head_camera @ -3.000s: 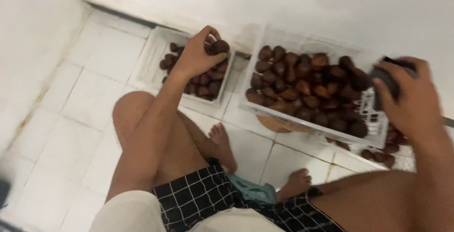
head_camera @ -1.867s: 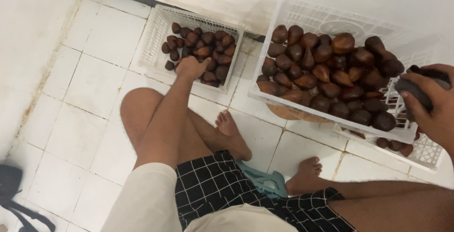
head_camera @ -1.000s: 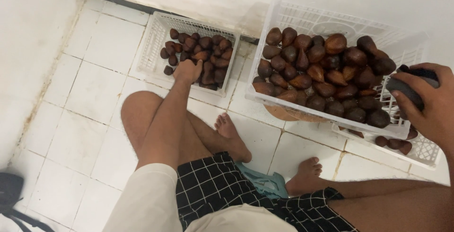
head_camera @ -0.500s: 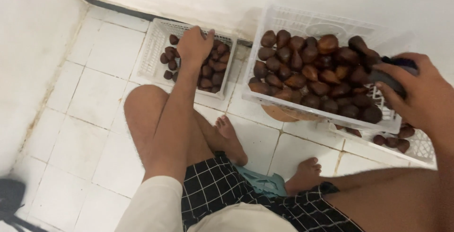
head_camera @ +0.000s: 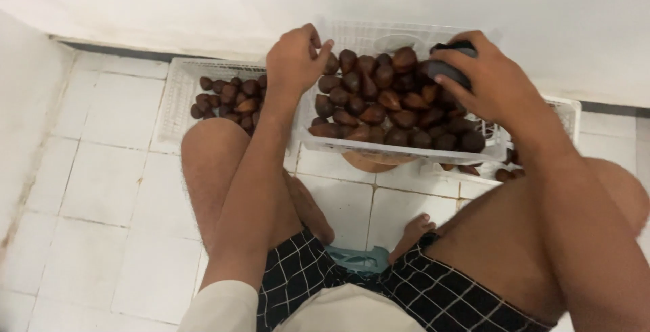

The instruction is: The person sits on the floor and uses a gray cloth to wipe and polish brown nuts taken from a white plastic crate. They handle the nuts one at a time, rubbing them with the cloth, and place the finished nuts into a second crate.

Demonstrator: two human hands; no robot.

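The left hand (head_camera: 294, 58) reaches half-curled, holding nothing, into the fruit basket (head_camera: 399, 144), while the right hand (head_camera: 487, 78) grips a dark tool (head_camera: 448, 68).

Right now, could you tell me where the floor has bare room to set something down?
Bare white tiles lie left of the knee, below the small basket. The big basket is crowded with brown fruit, under both hands.
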